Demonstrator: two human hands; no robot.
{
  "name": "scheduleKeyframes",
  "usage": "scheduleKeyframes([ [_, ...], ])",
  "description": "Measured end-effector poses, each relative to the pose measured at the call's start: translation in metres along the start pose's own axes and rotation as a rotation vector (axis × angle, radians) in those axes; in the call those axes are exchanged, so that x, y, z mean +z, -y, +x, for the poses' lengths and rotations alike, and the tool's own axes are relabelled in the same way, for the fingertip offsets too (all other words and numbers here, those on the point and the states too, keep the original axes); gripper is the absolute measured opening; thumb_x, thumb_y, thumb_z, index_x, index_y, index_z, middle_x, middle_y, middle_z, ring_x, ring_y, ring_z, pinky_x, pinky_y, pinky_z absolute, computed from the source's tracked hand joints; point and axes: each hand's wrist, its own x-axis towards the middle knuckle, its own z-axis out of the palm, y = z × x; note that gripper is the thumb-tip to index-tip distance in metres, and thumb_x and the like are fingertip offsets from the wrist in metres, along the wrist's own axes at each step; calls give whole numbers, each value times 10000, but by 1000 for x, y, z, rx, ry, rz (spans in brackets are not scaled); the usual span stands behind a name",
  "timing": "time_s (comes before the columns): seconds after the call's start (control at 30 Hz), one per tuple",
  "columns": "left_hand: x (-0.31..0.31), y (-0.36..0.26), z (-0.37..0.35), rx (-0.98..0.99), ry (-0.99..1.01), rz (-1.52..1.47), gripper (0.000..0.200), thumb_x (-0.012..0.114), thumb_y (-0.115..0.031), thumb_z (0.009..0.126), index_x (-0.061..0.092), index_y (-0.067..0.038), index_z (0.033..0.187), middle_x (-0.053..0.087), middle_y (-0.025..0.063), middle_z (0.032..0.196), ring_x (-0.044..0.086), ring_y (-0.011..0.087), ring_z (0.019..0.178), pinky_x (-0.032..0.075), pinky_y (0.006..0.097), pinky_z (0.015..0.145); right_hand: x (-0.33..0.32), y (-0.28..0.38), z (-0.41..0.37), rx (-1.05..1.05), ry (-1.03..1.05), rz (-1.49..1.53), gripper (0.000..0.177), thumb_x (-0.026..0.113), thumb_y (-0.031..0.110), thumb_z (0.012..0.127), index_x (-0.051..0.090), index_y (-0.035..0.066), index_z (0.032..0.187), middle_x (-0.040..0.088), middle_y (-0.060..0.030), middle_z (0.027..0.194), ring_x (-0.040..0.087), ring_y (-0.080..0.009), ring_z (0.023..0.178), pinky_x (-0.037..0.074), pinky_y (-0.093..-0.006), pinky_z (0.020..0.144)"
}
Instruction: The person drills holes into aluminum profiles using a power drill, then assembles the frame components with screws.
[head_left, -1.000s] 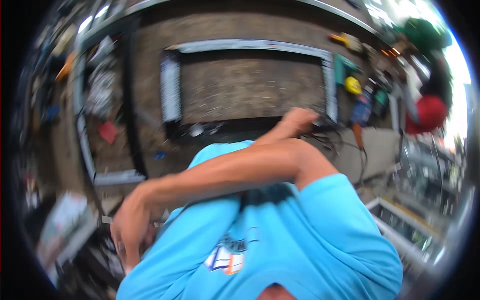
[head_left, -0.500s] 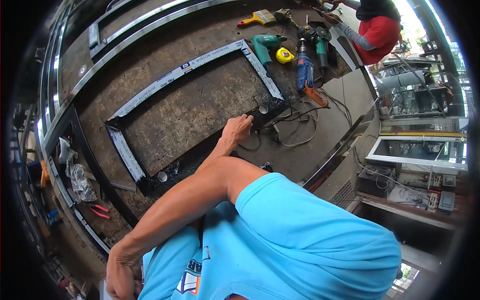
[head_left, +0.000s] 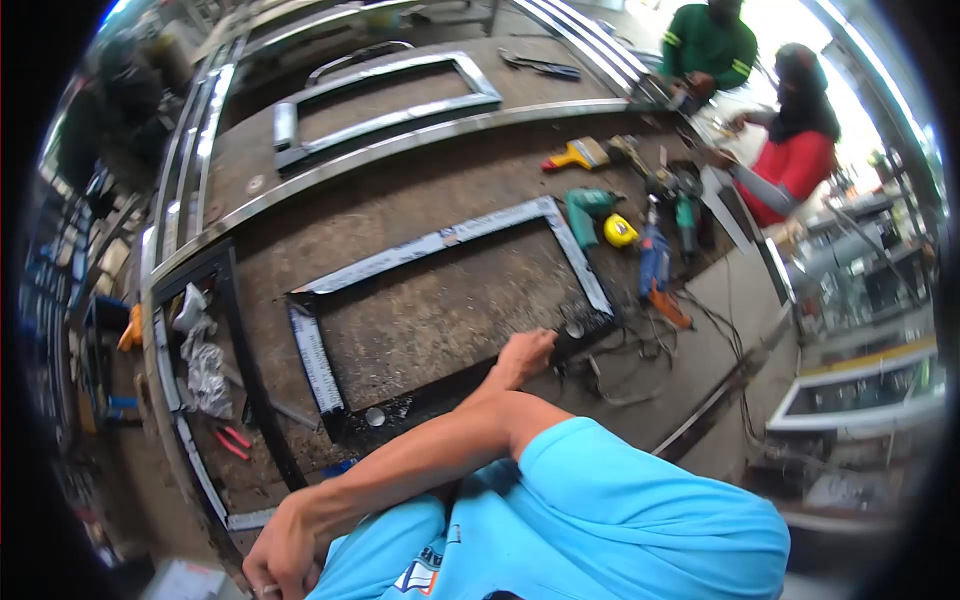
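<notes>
A rectangular metal frame (head_left: pixel 440 407) lies on the workbench; three of its sides carry printed pale protective film and the near side is bare black with two round holes. My left hand (head_left: pixel 525 358), reaching out under my right forearm, is closed at this black side near the right-hand hole. Its fingers are bent against the bar. Crossed over to the lower left, my right hand (head_left: pixel 283 553) hangs beside the bench edge with curled fingers. What it holds, if anything, is hidden near the picture's bottom.
Along the bench's right stand a paintbrush (head_left: pixel 578 154), a green drill (head_left: pixel 588 212), a yellow tape measure (head_left: pixel 620 231) and a blue drill (head_left: pixel 655 262) with loose cables. Red-handled pliers (head_left: pixel 234 442) lie left. Another frame (head_left: pixel 385 72) lies behind. Two people (head_left: pixel 795 150) work at far right.
The view has shifted, so the bench sits lower and more of its far side shows. My left hand stays at the black bar. My right hand shows more fully at lower left.
</notes>
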Motion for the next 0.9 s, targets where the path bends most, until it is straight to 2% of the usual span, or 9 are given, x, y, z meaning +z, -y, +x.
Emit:
scheduleKeyframes([
  [0.07, -4, -5, 6, -52, 56, 68, 188, 556, -145, 822, 549, -54, 987, 624, 160, 927, 634, 335, 876, 524, 432, 714, -2, -2, -4, 39, 28, 162, 105, 645, 101, 848, 669, 0, 840, 578, 17, 636, 468, -36, 465, 331, -191, 403],
  [0.1, 22, 13, 19, -122, 251, -58, 503, 571, -346, 809, 415, -114, 1227, 564, 186, 1078, 553, 342, 1070, 420, 627, 771, 13, 20, -15, 87, -83, 27, 124, 654, 101, 842, 678, -14, 882, 604, 11, 665, 514, -47, 513, 358, -200, 416],
  [0.13, 27, 11, 17, 2, -41, 47, 397, 563, -327, 791, 502, -95, 1108, 574, 144, 827, 599, 307, 735, 462, 461, 600, 29, 24, -9, 102, -36, 31, 124, 654, 101, 842, 678, -14, 882, 604, 11, 665, 514, -47, 513, 358, -200, 416],
  [0.2, 18, 13, 24, -43, -74, 57, 377, 564, -309, 793, 508, -90, 1095, 580, 145, 837, 603, 310, 751, 469, 456, 617, 53, 30, -4, -35, -377, 214, 139, 675, 123, 828, 690, -12, 858, 606, 7, 670, 509, -57, 578, 405, -229, 504],
  [0.53, 4, -22, 58, -199, -98, 16, 275, 572, -221, 806, 535, -62, 1028, 609, 149, 888, 621, 323, 828, 502, 430, 703, 93, 25, -59, 150, 134, 164, 156, 610, 93, 885, 679, -39, 930, 657, -22, 769, 563, -55, 677, 465, -238, 571],
  [0.67, 2, -16, 79, -288, -156, -32, 235, 575, -185, 811, 546, -51, 1002, 620, 151, 909, 629, 329, 858, 516, 420, 737, 110, 36, -148, 82, -458, -752, 278, 643, 110, 833, 646, 36, 1101, 689, -101, 990, 641, -170, 868, 511, -304, 694],
  [0.73, 13, 20, 67, -353, -377, -79, 227, 586, -191, 805, 559, -46, 977, 621, 154, 905, 628, 333, 855, 516, 416, 749, 130, 44, -217, 472, -1163, -737, 314, 661, 81, 786, 647, 51, 1099, 689, -111, 1005, 661, -178, 903, 527, -301, 736],
  [0.83, -43, 24, 2, -391, -908, -233, 258, 662, -277, 733, 617, -36, 813, 611, 161, 840, 598, 350, 790, 490, 428, 748, 136, -38, -389, 581, -1906, -838, 364, 672, 258, 792, 645, 58, 1095, 662, -177, 944, 644, -287, 868, 504, -374, 713],
  [0.9, -65, 51, -59, -854, -925, 190, 227, 685, -265, 719, 621, -68, 810, 598, 130, 782, 579, 335, 784, 458, 441, 707, 176, -104, -507, 1049, -2106, -1161, 394, 645, 312, 805, 630, 54, 1103, 652, -187, 980, 617, -340, 921, 479, -409, 807],
])
